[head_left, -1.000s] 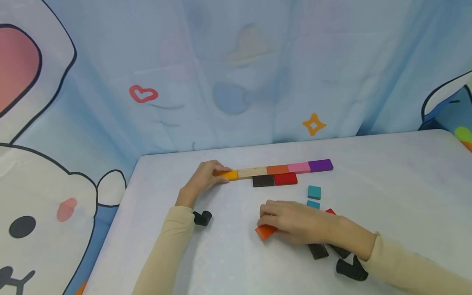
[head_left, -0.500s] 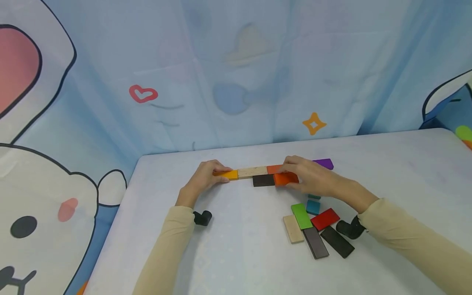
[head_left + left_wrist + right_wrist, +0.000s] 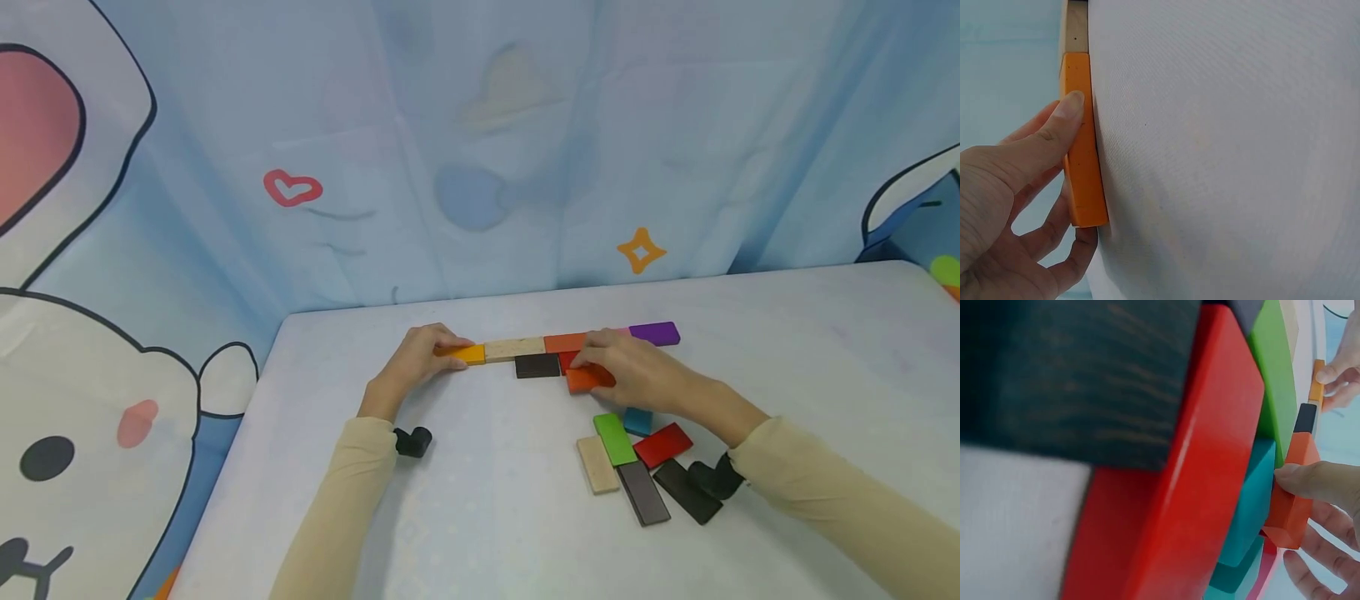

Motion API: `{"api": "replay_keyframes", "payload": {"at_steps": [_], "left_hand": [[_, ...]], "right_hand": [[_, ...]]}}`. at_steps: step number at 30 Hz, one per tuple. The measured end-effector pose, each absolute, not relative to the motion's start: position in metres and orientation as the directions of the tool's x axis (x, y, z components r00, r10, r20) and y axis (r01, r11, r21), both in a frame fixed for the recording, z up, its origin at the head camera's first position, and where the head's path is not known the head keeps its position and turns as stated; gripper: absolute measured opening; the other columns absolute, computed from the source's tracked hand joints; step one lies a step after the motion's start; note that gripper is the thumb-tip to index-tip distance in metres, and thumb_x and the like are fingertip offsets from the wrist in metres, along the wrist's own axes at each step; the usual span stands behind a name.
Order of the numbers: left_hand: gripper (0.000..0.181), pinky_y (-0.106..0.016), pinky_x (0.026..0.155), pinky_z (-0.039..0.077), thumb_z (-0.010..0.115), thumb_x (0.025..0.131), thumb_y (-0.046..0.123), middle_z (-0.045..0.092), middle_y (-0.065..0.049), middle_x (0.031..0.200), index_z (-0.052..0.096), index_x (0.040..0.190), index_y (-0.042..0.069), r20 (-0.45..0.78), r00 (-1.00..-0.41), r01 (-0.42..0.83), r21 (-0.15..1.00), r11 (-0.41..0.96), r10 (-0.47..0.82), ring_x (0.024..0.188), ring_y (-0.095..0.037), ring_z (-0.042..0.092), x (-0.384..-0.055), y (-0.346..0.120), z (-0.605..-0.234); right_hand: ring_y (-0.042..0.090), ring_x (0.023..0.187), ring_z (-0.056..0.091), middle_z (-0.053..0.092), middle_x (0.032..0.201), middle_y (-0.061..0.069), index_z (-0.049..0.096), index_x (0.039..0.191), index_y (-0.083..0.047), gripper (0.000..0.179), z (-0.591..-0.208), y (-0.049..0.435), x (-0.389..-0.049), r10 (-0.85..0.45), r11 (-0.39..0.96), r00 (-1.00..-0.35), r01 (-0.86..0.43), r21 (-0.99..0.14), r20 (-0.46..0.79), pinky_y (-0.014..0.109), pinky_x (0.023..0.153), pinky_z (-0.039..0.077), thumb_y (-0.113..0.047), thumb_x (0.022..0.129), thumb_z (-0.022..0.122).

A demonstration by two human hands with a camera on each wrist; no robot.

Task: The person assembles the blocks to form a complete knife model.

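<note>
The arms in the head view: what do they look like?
The left sleeve and right sleeve are long, plain and beige, each with a rounded black piece near its end. The left hand and right hand are bare.

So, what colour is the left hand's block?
The block is orange, clearest in the left wrist view.

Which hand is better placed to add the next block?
Probably the right hand: it pinches an orange block close to the row, while the left hand holds the yellow block at its left end.
</note>
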State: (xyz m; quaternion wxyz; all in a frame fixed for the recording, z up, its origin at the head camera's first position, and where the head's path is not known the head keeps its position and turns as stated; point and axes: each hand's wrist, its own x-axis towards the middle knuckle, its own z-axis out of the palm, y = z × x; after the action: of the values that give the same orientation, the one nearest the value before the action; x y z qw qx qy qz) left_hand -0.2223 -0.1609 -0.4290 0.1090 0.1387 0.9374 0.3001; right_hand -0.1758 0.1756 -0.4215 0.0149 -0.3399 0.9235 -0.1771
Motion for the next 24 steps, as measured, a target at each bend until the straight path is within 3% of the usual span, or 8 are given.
{"api": "replay_keyframes", "payload": {"at_steps": [24], "left_hand": [[0.037,-0.040,0.109,0.049,0.080,0.093,0.014,0.070,-0.008,0.124,0.076,0.129,0.014,-0.141,-0.939,0.170,0.600,0.782,0.312,0.118,-0.027,0.061,-0.2209,-0.1603,-0.4259]], "right_hand": [[0.028,0.099,0.064,0.064,0.111,0.013,0.078,0.114,-0.002,0.037,-0.4263,0.1754,-0.1726,-0.667,0.672,-0.728,-0.679,-0.297,0.155,0.042,0.084,0.063,-0.005,0.079,0.091]]}}
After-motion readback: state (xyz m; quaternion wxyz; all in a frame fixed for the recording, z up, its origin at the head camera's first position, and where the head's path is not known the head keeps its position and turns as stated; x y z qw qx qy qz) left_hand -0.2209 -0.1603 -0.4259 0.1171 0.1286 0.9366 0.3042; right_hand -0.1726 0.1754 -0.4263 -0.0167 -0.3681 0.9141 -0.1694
